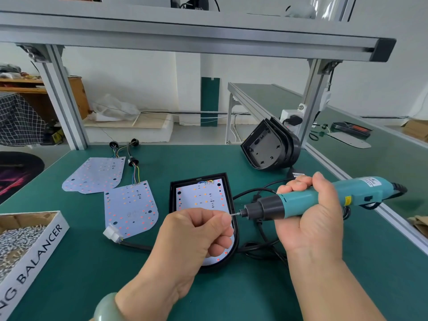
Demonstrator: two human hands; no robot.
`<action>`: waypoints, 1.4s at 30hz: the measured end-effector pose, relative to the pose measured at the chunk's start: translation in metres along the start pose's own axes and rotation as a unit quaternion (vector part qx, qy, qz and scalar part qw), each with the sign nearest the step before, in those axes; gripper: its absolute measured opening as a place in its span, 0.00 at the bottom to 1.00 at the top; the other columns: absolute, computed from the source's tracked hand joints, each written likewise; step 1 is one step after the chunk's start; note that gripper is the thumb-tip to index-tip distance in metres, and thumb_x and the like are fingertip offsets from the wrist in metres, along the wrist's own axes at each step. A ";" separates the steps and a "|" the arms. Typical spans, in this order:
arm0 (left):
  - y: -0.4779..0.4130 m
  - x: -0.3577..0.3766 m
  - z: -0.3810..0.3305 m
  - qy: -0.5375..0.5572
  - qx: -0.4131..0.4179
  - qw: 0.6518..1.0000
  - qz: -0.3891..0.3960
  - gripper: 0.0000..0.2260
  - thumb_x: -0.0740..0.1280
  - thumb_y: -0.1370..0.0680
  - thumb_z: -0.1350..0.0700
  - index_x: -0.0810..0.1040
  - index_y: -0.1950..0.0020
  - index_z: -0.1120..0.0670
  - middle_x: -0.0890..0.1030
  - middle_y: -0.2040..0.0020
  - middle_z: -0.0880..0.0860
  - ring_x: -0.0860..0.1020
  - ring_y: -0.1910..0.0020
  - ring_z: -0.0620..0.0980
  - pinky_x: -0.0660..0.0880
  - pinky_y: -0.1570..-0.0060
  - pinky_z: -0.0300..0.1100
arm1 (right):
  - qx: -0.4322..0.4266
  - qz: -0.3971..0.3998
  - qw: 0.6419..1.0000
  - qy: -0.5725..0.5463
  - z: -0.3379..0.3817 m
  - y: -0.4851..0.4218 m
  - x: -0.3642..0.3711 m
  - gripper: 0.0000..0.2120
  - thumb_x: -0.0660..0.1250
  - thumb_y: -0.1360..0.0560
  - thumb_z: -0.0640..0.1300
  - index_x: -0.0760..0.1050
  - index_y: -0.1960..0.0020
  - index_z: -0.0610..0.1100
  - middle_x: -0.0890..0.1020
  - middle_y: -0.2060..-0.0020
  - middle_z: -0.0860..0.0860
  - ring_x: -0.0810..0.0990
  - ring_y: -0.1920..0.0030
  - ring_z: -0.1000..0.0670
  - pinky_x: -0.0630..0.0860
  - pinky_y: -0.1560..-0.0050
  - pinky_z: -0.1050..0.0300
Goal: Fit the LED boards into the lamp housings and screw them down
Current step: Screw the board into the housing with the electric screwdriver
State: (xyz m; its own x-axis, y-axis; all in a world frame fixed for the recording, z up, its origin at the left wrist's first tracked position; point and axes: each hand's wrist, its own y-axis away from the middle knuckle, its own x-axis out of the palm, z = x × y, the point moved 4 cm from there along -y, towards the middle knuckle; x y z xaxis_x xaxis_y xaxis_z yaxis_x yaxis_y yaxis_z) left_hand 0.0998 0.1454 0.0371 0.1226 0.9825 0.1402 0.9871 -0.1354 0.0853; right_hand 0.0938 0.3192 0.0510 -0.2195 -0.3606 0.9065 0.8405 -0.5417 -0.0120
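From the head camera, the right hand [310, 212] is wrapped tight around a teal electric screwdriver [312, 199], held nearly level with its bit pointing left. The left hand [196, 232] is curled closed, thumb and forefinger pinched at the tip of the bit; whatever it pinches there is too small to make out. A pale green bangle [107, 308] sits on the left wrist.

Beneath both hands a black lamp housing [229, 195] lies flat on the green table [81, 262], with a white LED board [201, 195] seated inside it, coloured wires at its far edge. Just left of the housing lies a loose LED board [130, 209] with a white connector [112, 234] at its near corner, and farther left and back lies another board [95, 174] with black cable grommets beyond it. A stack of empty housings [271, 147] leans on edge near the right frame post. At the near left, a cardboard box [46, 242] holds a heap of screws [16, 242].
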 end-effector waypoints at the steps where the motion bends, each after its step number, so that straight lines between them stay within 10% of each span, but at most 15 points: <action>1: 0.000 0.001 0.000 0.001 0.002 1.000 -0.004 0.07 0.72 0.29 0.57 0.85 0.68 0.51 0.83 0.69 0.54 0.77 0.73 0.45 0.73 0.73 0.34 | 0.000 0.004 1.000 0.002 -0.001 0.000 0.000 0.06 0.64 0.23 0.41 0.67 0.55 0.44 0.73 0.71 0.55 0.72 0.73 0.57 0.74 0.68 0.65; 32: -0.008 -0.002 0.001 0.048 0.039 0.998 0.008 0.03 0.73 0.32 0.54 0.85 0.66 0.50 0.83 0.67 0.54 0.78 0.71 0.46 0.74 0.72 0.34 | 0.008 0.043 0.999 -0.022 0.000 0.013 0.011 0.06 0.65 0.27 0.50 0.71 0.57 0.48 0.71 0.70 0.56 0.70 0.73 0.56 0.73 0.67 0.62; 37: -0.008 -0.009 -0.003 0.076 0.020 0.997 0.022 0.15 0.73 0.40 0.45 0.86 0.62 0.55 0.84 0.63 0.56 0.81 0.67 0.47 0.76 0.69 0.35 | 0.002 0.034 0.999 -0.036 0.003 0.009 0.008 0.05 0.64 0.24 0.48 0.72 0.57 0.48 0.71 0.69 0.55 0.70 0.72 0.56 0.73 0.66 0.63; 42: -0.032 -0.059 -0.007 -0.174 0.021 0.962 -0.209 0.26 0.70 0.26 0.50 0.70 0.30 0.54 0.79 0.41 0.48 0.78 0.47 0.44 0.70 0.46 0.43 | -0.006 0.025 0.999 -0.028 0.007 0.003 0.004 0.07 0.63 0.23 0.47 0.72 0.59 0.48 0.70 0.69 0.55 0.70 0.72 0.56 0.72 0.66 0.63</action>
State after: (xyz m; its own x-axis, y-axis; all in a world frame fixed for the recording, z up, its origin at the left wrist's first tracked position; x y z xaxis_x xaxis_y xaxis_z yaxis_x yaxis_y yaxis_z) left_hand 0.0602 0.0913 0.0329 -0.2669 0.9340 -0.2374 0.9599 0.2796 0.0206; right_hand 0.0985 0.3211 0.0577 -0.1493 -0.3437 0.9271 0.8431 -0.5342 -0.0623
